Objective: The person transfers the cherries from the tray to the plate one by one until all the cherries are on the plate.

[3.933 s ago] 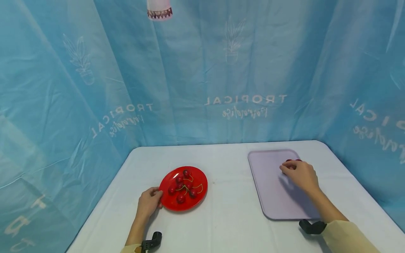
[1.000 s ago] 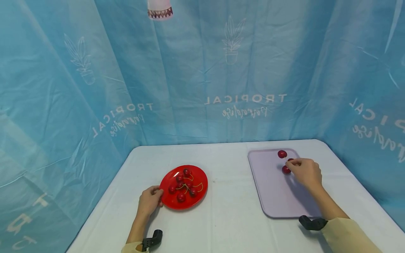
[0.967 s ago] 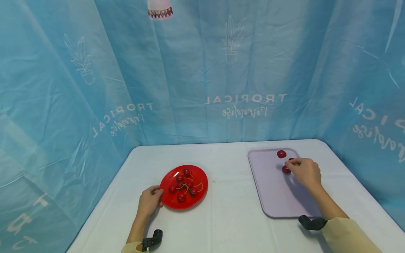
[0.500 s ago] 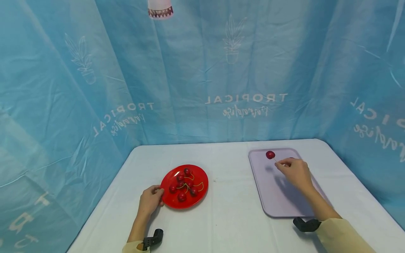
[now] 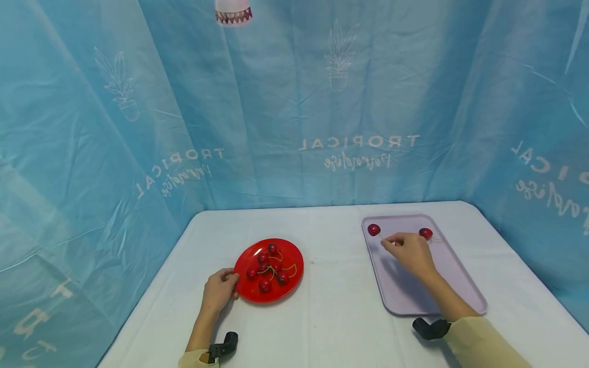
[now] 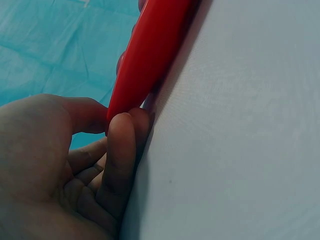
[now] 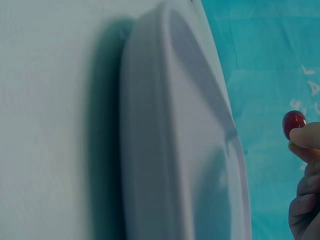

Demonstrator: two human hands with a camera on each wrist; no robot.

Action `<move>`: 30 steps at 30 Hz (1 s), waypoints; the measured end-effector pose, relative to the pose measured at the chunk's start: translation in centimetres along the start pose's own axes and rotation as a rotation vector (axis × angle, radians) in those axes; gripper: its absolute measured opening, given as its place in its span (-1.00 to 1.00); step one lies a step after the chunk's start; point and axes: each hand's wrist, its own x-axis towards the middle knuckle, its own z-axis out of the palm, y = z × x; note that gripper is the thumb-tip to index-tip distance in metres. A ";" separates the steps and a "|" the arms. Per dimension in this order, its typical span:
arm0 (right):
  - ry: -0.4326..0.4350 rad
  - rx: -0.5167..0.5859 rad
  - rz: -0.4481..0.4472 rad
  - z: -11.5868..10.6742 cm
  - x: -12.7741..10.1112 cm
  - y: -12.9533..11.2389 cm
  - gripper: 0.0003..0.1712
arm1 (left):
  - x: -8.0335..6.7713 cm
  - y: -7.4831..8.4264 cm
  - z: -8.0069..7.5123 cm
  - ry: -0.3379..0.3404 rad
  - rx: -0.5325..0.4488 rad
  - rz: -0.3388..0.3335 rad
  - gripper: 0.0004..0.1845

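Blue curtains point(image 5: 271, 102) hang behind and to both sides of our bench point(image 5: 340, 286), printed with pale potted plants and "TROPICAL Paradise" in mirrored lettering. A white cover with rounded far corners lies over the bench; on it we have a red plate point(image 5: 287, 292) to the left and, well apart, a lilac tray point(image 5: 402, 302) to the right.

Our left forearm comes in from the near edge, the left hand point(image 5: 219, 291) at the plate's left side. The left wrist view shows that grip closed on the rim, thumb above and fingertips beneath. Our right arm slants in over the tray, its beige sleeve point(image 5: 483, 347) low in view, the right hand point(image 5: 411, 253) raised above the tray.

Its grip is narrow, thumb and fingertips pinching the stem of a dark red cherry point(image 5: 374, 230). The fruit sits just beyond the fingertips, above the tray's far left corner. A second cherry point(image 5: 425, 233) lies toward the tray's far right, behind the hand; more cherries point(image 5: 265, 285) cluster on the plate, stems crossing.
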 end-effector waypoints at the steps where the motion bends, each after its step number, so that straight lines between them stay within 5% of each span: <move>1: -0.008 0.003 -0.001 0.2 0.0 -0.1 -0.80 | 0.0 0.0 0.0 -0.001 0.000 -0.001 -0.60; 30: -0.157 0.113 -0.038 5.2 -0.8 -4.9 -0.89 | -0.1 0.2 0.0 -0.005 0.006 0.004 -0.60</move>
